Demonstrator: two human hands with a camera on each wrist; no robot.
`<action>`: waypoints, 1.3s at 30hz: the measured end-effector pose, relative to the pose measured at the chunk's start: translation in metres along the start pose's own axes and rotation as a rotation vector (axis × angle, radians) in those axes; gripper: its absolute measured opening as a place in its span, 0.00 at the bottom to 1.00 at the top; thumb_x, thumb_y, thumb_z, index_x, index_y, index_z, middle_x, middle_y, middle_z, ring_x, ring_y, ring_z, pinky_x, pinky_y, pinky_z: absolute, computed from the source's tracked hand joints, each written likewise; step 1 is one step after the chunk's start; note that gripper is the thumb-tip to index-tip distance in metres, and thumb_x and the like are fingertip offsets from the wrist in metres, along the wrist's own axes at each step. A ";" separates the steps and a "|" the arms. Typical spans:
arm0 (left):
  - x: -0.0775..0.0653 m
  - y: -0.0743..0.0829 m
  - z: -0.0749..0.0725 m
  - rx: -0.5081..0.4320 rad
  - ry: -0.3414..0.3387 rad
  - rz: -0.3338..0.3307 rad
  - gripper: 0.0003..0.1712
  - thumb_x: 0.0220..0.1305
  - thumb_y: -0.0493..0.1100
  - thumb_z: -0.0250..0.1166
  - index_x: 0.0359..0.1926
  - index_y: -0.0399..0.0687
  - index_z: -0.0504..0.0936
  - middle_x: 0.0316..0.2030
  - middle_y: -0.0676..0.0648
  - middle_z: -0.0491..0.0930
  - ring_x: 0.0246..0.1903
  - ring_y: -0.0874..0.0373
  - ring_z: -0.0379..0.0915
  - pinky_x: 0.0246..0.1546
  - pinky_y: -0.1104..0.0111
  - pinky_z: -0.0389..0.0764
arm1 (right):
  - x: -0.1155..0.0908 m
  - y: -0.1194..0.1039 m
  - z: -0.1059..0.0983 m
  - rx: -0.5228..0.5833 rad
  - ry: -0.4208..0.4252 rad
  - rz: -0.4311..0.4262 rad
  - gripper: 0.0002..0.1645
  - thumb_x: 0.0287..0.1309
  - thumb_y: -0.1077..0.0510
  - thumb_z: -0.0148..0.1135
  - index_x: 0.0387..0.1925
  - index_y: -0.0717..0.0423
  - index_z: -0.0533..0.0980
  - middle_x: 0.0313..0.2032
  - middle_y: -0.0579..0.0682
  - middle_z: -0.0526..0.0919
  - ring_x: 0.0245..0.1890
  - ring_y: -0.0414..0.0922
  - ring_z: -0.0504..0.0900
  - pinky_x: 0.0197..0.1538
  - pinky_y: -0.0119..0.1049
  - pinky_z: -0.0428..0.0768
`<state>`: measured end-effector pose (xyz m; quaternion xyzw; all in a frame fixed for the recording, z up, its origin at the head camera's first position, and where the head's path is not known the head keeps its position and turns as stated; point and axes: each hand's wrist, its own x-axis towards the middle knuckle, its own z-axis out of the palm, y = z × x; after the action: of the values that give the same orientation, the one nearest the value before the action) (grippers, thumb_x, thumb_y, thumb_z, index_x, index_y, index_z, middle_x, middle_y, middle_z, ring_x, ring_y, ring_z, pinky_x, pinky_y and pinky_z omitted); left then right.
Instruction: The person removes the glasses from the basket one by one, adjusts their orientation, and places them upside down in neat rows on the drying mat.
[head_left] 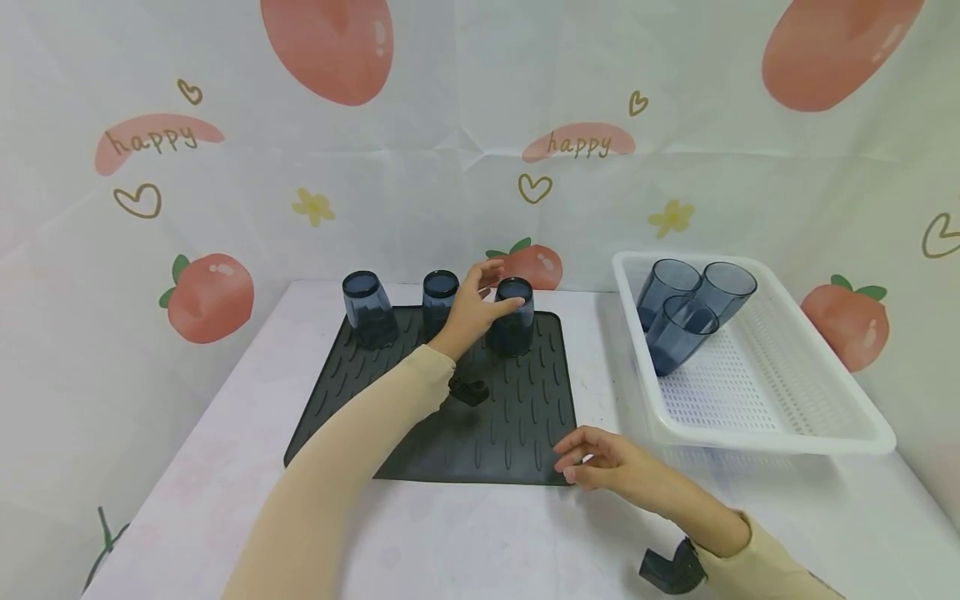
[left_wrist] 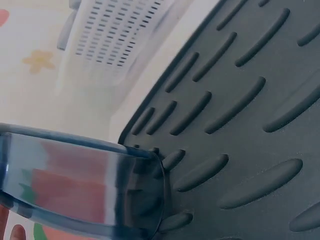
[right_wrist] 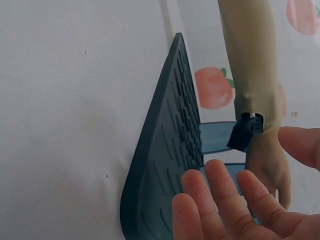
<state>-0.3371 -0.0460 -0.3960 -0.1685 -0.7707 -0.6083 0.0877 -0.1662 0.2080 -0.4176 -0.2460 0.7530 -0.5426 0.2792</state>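
Three blue-tinted drinking glasses stand mouth down in a row along the back of a dark ridged drying mat (head_left: 517, 417): a left glass (head_left: 370, 312), a middle glass (head_left: 437, 304) and a right glass (head_left: 513, 321). My left hand (head_left: 472, 308) is at the right glass, its thumb overlapping the upper side and the other fingers spread loosely behind. In the left wrist view this glass (left_wrist: 75, 185) has its rim on the mat, with fingertips by its far end. Near the mat's front right corner, my right hand (head_left: 607, 467) holds nothing, fingers relaxed and apart.
A white perforated basket (head_left: 780, 442) stands on the table to the right of the mat. Three more blue glasses (head_left: 678, 333) lean together, mouths up, in its left back corner. Behind the table hangs a white cloth (head_left: 450, 208) printed with peaches.
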 end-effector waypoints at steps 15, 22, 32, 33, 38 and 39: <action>-0.022 0.011 -0.021 -0.069 0.052 0.065 0.32 0.61 0.38 0.68 0.64 0.41 0.67 0.60 0.34 0.70 0.60 0.44 0.68 0.63 0.55 0.70 | -0.002 0.001 0.003 -0.018 0.006 0.017 0.24 0.66 0.55 0.58 0.56 0.68 0.69 0.47 0.63 0.80 0.45 0.54 0.81 0.46 0.34 0.78; -0.038 0.023 -0.027 -0.124 0.017 0.060 0.27 0.64 0.34 0.64 0.62 0.38 0.67 0.56 0.34 0.74 0.57 0.47 0.71 0.59 0.63 0.73 | -0.001 -0.002 0.003 -0.019 0.006 0.002 0.23 0.66 0.57 0.57 0.55 0.69 0.69 0.47 0.64 0.79 0.45 0.54 0.81 0.45 0.34 0.79; -0.068 0.035 -0.025 -0.210 -0.134 0.067 0.23 0.67 0.34 0.59 0.61 0.31 0.67 0.54 0.32 0.74 0.51 0.63 0.73 0.56 0.68 0.76 | 0.000 -0.001 0.001 0.001 -0.008 -0.022 0.23 0.66 0.58 0.56 0.56 0.71 0.68 0.46 0.64 0.79 0.44 0.54 0.82 0.45 0.34 0.79; -0.071 0.035 -0.024 -0.210 -0.148 0.067 0.23 0.67 0.34 0.59 0.61 0.31 0.67 0.54 0.32 0.73 0.51 0.63 0.74 0.55 0.68 0.76 | 0.000 -0.001 0.001 0.005 -0.009 -0.021 0.24 0.66 0.58 0.56 0.56 0.71 0.68 0.46 0.64 0.79 0.44 0.53 0.82 0.45 0.34 0.79; -0.088 0.035 -0.021 -0.204 -0.196 0.065 0.22 0.67 0.35 0.60 0.59 0.32 0.69 0.54 0.34 0.75 0.53 0.55 0.75 0.54 0.69 0.77 | 0.000 0.000 0.002 -0.005 -0.006 -0.006 0.23 0.66 0.57 0.56 0.56 0.69 0.68 0.47 0.64 0.79 0.44 0.54 0.82 0.46 0.34 0.79; -0.091 0.034 -0.021 -0.204 -0.204 0.066 0.22 0.67 0.34 0.60 0.59 0.32 0.69 0.53 0.35 0.75 0.54 0.52 0.74 0.54 0.69 0.77 | 0.001 0.000 0.002 -0.005 -0.004 -0.001 0.23 0.66 0.56 0.57 0.56 0.69 0.69 0.47 0.64 0.79 0.45 0.54 0.82 0.46 0.34 0.79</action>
<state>-0.2419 -0.0730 -0.3904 -0.2624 -0.7038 -0.6600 0.0113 -0.1653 0.2064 -0.4184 -0.2483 0.7537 -0.5403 0.2800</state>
